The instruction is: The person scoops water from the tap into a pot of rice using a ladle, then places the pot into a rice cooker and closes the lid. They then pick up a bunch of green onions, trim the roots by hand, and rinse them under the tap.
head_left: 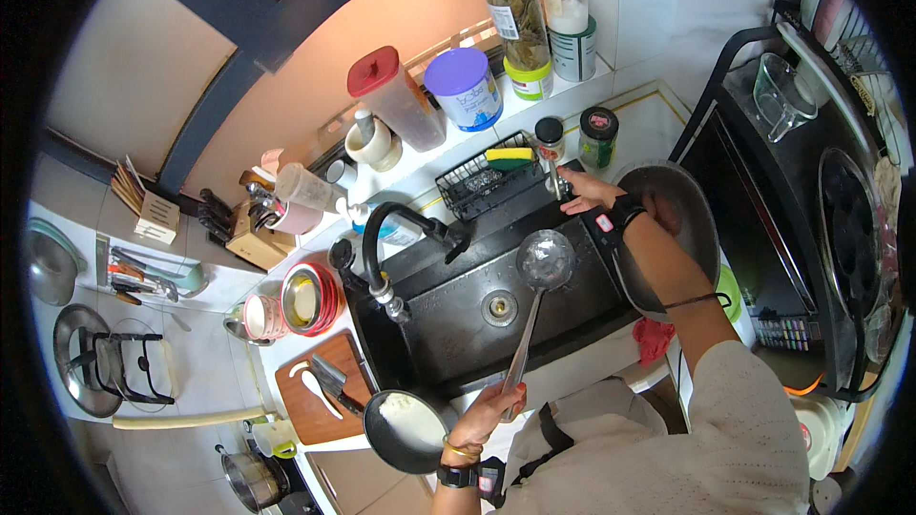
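Note:
My left hand (490, 408) grips the handle of a metal ladle or skimmer (546, 260), whose round head is over the black sink (458, 329). At the sink's upper right corner, my right hand (590, 192) has its fingertips at a small shiny metal object (555, 179); whether it grips it cannot be told. A yellow and green sponge (509, 158) sits in the black wire rack (465, 193) beside that hand. Below my right forearm is a large metal basin (698, 229). A dark pan (408, 429) with whitish contents lies left of my left hand.
A black faucet (376, 243) arches over the sink's left side. Stacked bowls (311, 298) and a wooden cutting board (297, 393) with a cleaver (329, 375) are to the left. Jars and containers line the ledge behind. A black oven (744, 214) stands at the right.

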Motion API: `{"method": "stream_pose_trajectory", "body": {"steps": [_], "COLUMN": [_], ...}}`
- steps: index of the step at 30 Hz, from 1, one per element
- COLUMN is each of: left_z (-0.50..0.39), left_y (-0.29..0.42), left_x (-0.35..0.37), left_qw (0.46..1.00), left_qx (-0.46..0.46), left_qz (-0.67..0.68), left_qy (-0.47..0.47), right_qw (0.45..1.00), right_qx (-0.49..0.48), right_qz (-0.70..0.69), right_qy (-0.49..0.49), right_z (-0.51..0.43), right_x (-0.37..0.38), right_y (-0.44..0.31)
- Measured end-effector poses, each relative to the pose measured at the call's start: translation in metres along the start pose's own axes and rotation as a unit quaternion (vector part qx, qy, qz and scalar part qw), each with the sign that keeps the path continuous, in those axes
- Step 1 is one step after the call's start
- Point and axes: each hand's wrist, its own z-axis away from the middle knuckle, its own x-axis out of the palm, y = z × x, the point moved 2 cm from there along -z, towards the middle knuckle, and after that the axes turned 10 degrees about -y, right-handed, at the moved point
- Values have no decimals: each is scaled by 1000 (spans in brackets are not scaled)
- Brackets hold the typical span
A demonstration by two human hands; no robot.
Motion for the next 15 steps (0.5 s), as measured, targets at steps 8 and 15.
{"method": "stream_pose_trajectory", "body": {"steps": [8,15], "left_z": [53,136], "left_y": [-20,-53], "left_x": [0,-9], "left_qw": [997,994], "left_qx": [41,64], "left_qz": [40,40], "left_qy": [45,75], "right_qw": [983,969], "right_qx": [-160,-212], "right_qz": [47,12], "right_qy": [81,126], "right_z": [65,106], "right_x": [30,82], "right_y": [28,47]}}
